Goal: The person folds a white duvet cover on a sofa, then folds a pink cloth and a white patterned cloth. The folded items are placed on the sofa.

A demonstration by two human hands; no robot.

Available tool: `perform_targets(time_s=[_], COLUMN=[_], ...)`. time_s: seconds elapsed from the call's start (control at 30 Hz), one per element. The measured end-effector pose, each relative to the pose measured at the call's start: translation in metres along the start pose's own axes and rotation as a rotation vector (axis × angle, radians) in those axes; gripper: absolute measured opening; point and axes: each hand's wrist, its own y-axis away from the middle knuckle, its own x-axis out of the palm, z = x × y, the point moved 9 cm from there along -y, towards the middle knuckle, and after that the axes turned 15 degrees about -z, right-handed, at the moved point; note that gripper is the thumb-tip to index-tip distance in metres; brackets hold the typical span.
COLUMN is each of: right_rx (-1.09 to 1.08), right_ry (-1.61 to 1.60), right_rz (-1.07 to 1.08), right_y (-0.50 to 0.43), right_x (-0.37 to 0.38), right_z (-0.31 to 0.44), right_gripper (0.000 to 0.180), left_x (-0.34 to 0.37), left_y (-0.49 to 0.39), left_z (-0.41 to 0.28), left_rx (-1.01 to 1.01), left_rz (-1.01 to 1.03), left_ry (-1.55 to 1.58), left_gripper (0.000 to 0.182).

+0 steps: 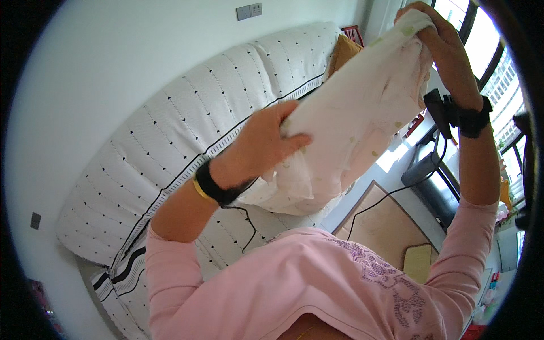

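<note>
A thin white cloth (340, 114) with small green and yellowish prints is stretched slantwise between my two hands. My right hand (442, 46), raised at the upper right, is closed on one end of it, and folds of cloth wrap over the fingers. My left hand (272, 136) pinches the other end between thumb and fingers near the middle of the view. Loose folds of the cloth hang below, over the sofa seat. Both wrists wear black bands with a cable; the left also has a gold-coloured bangle.
Behind the cloth stands a sofa (178, 114) under a white patterned cover, with a mustard cushion (343, 53) at its far end. A beige mat (378, 212) lies on the floor at right, near a black glossy piece of furniture (429, 182). Windows line the right side.
</note>
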Motion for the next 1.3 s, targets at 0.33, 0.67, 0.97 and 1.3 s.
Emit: perform_targets(time_s=[0.33,0.67,0.97,1.3], right_rx=[0.161,0.204,0.121,0.096], right_ry=[-0.064,-0.235,-0.293,-0.288], right_rz=[-0.033,0.128,0.184,0.227], right_y=[0.023,0.037,0.027,0.03], right_x=[-0.03,-0.016,0.016,0.028], right_z=[-0.061,-0.058,-0.033,-0.021], right_gripper=[0.025,0.019,0.02,0.014], left_x=[0.03,0.028,0.069,0.065], left_y=[0.034,0.013,-0.013,-0.01], left_z=[-0.022,-0.01,0.019,0.046], left_rx=[0.582,0.481,0.484,0.516], left_rz=[-0.231,-0.247,0.008,-0.142], left_ry=[-0.072,-0.097,0.091,-0.05], left_gripper=[0.052,0.055,0.02,0.013])
